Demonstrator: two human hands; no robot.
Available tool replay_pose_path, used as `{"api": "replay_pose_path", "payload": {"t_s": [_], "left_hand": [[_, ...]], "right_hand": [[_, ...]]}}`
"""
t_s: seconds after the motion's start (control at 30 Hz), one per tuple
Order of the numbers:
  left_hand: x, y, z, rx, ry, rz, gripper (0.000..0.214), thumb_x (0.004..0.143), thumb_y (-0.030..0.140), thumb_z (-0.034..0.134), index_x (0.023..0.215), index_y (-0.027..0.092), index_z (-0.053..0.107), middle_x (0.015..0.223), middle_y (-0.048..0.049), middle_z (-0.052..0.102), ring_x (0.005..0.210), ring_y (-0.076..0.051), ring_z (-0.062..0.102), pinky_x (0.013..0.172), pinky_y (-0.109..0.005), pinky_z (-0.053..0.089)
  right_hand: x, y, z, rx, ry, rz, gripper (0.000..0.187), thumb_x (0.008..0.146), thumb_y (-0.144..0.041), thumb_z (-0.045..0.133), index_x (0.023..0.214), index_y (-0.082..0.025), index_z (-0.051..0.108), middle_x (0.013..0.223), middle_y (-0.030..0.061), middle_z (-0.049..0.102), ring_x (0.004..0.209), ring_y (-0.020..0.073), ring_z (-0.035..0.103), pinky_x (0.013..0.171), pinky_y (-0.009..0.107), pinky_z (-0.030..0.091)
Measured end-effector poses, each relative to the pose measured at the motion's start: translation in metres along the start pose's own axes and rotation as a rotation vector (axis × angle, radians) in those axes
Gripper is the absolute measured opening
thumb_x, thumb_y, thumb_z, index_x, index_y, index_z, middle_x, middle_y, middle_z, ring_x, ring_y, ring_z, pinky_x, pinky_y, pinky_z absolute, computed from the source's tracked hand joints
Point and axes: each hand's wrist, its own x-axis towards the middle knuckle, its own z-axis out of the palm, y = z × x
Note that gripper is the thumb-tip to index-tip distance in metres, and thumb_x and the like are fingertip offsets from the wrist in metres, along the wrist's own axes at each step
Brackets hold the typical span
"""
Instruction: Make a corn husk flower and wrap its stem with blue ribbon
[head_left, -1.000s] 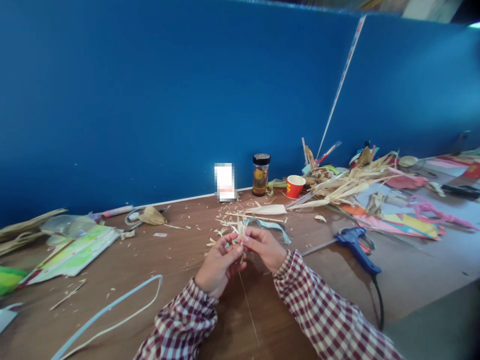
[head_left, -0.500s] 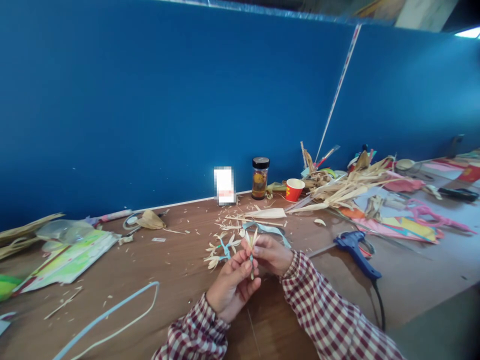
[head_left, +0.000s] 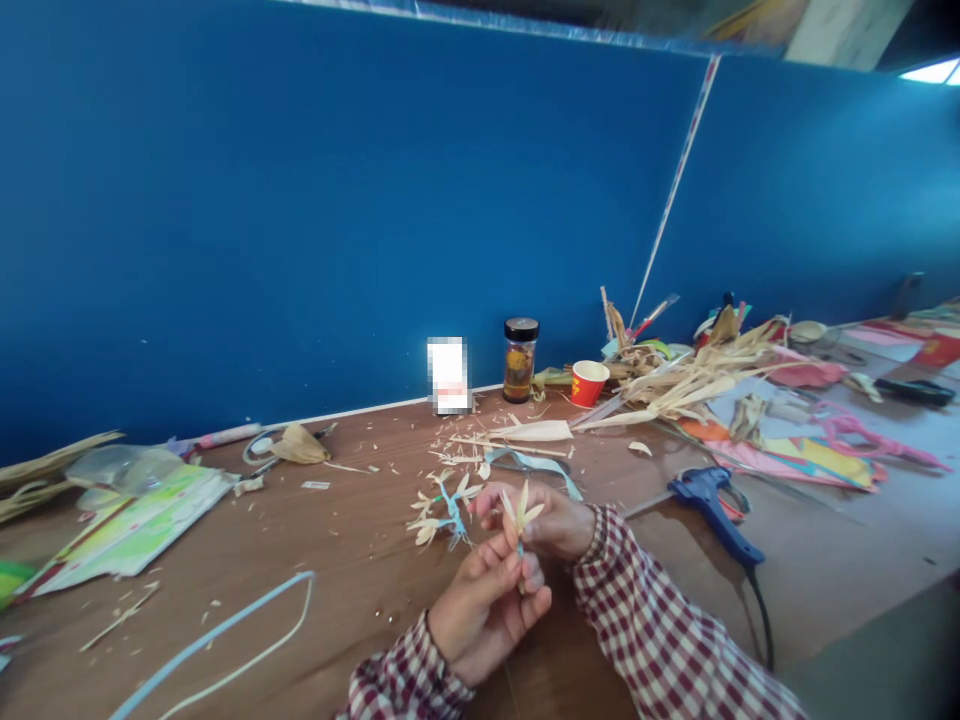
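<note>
A small flower of pale husk petals (head_left: pixel 522 508) stands upright in my left hand (head_left: pixel 487 605), its bluish stem pinched between thumb and fingers. Right behind the petals is my right hand (head_left: pixel 564 522), fingers curled and pointing left. The petals and left hand partly cover it, and whatever its fingertips hold is too small to make out. On the table just left of my hands lies a bunch of similar pale flowers with light-blue wrapped stems (head_left: pixel 452 512). A light-blue strip (head_left: pixel 534 462) curves behind my right hand.
A blue hot glue gun (head_left: pixel 712 510) lies at right, its cord trailing forward. Farther back stand a red paper cup (head_left: pixel 589 383) and a lidded jar (head_left: pixel 520 360), beside heaped dry husks (head_left: pixel 697 375). Pale scraps litter the table. A light-blue strip (head_left: pixel 217 632) loops at front left.
Both hands have shifted slightly right and toward me with the flower. My right hand's fingers have moved off the petals to behind them, reaching left.
</note>
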Motion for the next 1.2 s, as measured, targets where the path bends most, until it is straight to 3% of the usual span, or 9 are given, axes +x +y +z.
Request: {"api": "replay_pose_path", "payload": {"t_s": [0.2, 0.33, 0.87, 1.03, 1.2], "left_hand": [[-0.002, -0.009, -0.005, 0.08, -0.091, -0.063, 0.012, 0.072, 0.013, 0.064, 0.082, 0.013, 0.057, 0.064, -0.0003, 0.053, 0.06, -0.007, 0.051, 0.064, -0.024, 0.048], [-0.002, -0.011, -0.007, 0.132, -0.086, -0.079, 0.013, 0.07, 0.016, 0.066, 0.078, 0.014, 0.057, 0.063, -0.0006, 0.055, 0.058, -0.008, 0.053, 0.061, -0.025, 0.049], [-0.004, -0.009, -0.001, 0.12, -0.078, -0.133, 0.01, 0.076, 0.019, 0.061, 0.079, 0.009, 0.06, 0.062, -0.0006, 0.049, 0.057, -0.007, 0.05, 0.062, -0.025, 0.048], [-0.004, -0.007, 0.0, 0.089, -0.094, -0.122, 0.011, 0.078, 0.021, 0.057, 0.075, 0.011, 0.058, 0.061, -0.0002, 0.048, 0.057, -0.008, 0.049, 0.062, -0.026, 0.048], [-0.002, -0.005, -0.005, 0.115, -0.042, -0.104, 0.009, 0.079, 0.022, 0.056, 0.076, 0.014, 0.058, 0.066, -0.0017, 0.054, 0.06, -0.009, 0.052, 0.063, -0.026, 0.048]], "right_hand": [[0.003, -0.009, 0.006, 0.12, -0.195, -0.031, 0.024, 0.057, -0.035, 0.076, 0.062, -0.013, 0.066, 0.092, 0.0077, 0.055, 0.102, 0.0254, 0.049, 0.09, 0.04, 0.035], [0.005, -0.013, 0.006, 0.075, -0.263, -0.066, 0.027, 0.057, -0.038, 0.075, 0.057, -0.013, 0.065, 0.084, 0.0075, 0.056, 0.102, 0.0267, 0.049, 0.092, 0.044, 0.032], [0.005, -0.012, 0.007, 0.068, -0.239, -0.024, 0.031, 0.057, -0.042, 0.074, 0.055, -0.014, 0.061, 0.08, 0.0068, 0.055, 0.099, 0.0256, 0.051, 0.089, 0.044, 0.035], [0.006, -0.007, 0.012, 0.166, -0.144, -0.019, 0.038, 0.053, -0.047, 0.074, 0.058, -0.013, 0.059, 0.078, 0.0062, 0.055, 0.096, 0.0257, 0.052, 0.088, 0.043, 0.035], [0.003, -0.007, 0.014, 0.123, -0.081, 0.032, 0.039, 0.057, -0.049, 0.071, 0.062, -0.012, 0.059, 0.079, 0.0071, 0.057, 0.093, 0.0229, 0.053, 0.084, 0.038, 0.039]]}}
